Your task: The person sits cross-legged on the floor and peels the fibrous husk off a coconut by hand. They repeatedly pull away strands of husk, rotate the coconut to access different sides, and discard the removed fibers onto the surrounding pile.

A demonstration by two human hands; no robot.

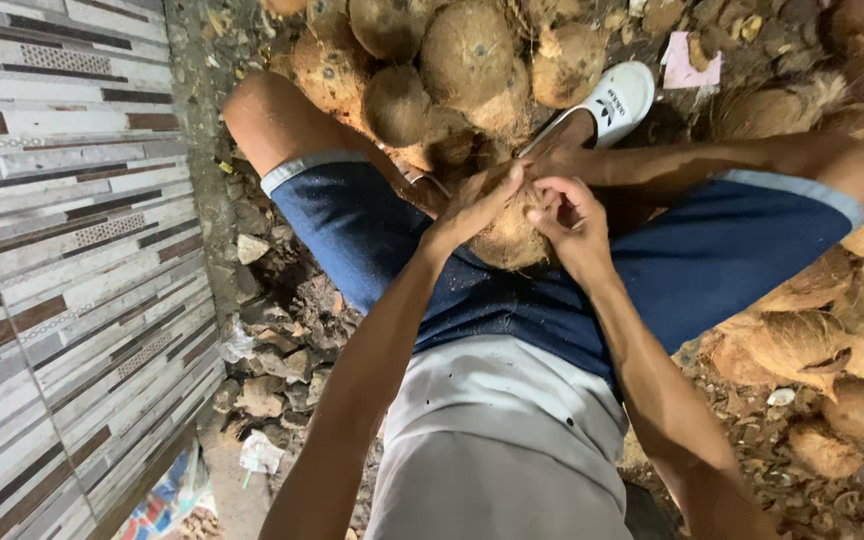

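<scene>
Gripping husked coconut (508, 240) in lap: left hand (474, 205) and right hand (569, 222) curled onto top. Pile of coconuts (432, 70) heaped ahead, white slipper (614, 100) beside. Coconut underside hidden.

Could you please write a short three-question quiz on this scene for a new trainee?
1. True or false: both hands are on the same coconut.
2. Where does the pile of coconuts lie? A. on a shelf of the tiled wall; B. on the ground ahead of the person's knees; C. in a basket.
3. Fill in: the white ___ shows beside the pile.

Key
1. True: the left hand and the right hand both grip it, over the lap.
2. B.
3. Sandal.
</scene>
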